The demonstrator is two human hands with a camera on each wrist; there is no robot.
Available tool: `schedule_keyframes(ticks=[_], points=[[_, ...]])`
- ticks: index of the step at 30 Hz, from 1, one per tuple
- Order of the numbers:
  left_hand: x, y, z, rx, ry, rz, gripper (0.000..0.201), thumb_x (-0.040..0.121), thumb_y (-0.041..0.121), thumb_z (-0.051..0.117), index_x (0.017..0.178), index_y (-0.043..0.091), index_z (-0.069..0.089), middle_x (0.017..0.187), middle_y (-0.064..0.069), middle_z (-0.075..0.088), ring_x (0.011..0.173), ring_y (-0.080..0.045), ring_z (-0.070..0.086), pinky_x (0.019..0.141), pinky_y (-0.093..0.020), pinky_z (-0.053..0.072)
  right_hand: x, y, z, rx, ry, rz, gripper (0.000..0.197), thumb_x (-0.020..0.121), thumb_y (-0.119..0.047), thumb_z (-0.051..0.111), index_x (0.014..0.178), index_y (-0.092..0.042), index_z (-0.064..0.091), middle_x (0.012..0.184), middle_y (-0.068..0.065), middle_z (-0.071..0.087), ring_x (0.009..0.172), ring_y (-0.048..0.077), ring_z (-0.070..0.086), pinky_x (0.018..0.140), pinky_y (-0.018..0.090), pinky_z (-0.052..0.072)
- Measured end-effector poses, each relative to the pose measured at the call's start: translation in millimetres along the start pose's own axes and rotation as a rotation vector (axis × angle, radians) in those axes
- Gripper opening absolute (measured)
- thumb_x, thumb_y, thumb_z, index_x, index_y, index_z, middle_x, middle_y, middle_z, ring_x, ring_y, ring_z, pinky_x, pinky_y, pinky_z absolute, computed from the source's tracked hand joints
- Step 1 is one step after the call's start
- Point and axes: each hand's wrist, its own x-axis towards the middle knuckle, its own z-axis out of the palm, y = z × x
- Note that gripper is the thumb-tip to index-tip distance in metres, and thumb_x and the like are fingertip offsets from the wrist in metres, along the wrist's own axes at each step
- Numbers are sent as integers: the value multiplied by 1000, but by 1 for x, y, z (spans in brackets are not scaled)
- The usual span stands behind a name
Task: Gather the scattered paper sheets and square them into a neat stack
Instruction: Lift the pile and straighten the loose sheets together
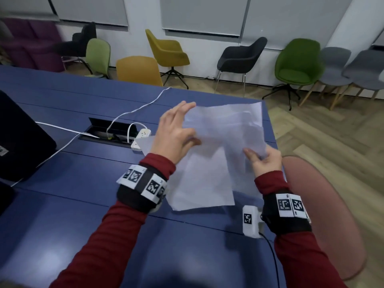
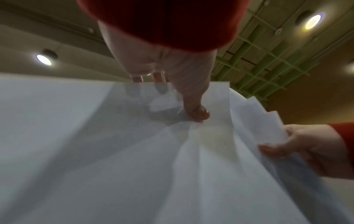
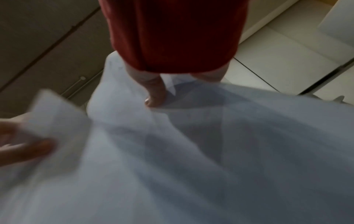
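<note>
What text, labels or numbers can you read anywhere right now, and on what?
No readable words or numbers.
Paper sheets: blank as far as shown.
Wrist bands: black-and-white coded squares, no letters.
Small white box at the right wrist: one coded square.
Sticker on the dark object at left: too blurred to read.

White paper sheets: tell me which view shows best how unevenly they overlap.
The head view: the white paper sheets show whole, fanned askew between the left hand and right hand above the blue table. Both wrist views show only blurred, close-up paper around each thumb.
</note>
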Motion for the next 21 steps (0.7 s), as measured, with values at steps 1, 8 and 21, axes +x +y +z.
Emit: schedule_keyframes(ticks=[1, 8, 21], points=[[4, 6, 3, 7, -3, 8, 24, 68, 39, 74, 59, 19, 66, 142, -11, 47, 134, -32, 38, 107, -45, 31, -2, 1, 3, 10, -52, 2, 22, 77, -3, 70, 98, -8, 69, 90, 5, 67, 62, -10, 60, 76, 23, 51], [19, 24, 4, -21, -159, -69, 37, 62, 41, 78, 50, 15, 54, 60, 3, 45, 64, -27, 59, 106, -40, 30, -12, 11, 2, 136, -277, 103, 23, 77, 11, 64, 97, 0, 65, 61, -20, 68, 59, -13, 62, 63, 6, 51], [7, 29, 12, -50, -117, -55, 41, 62, 40, 76, 48, 18, 45, 58, 6, 44, 65, -25, 44, 75, -26, 22, -34, 12, 14, 215, -298, 153, 28, 66, 1, 78, 76, -23, 67, 75, -11, 70, 64, -7, 65, 66, 17, 53]])
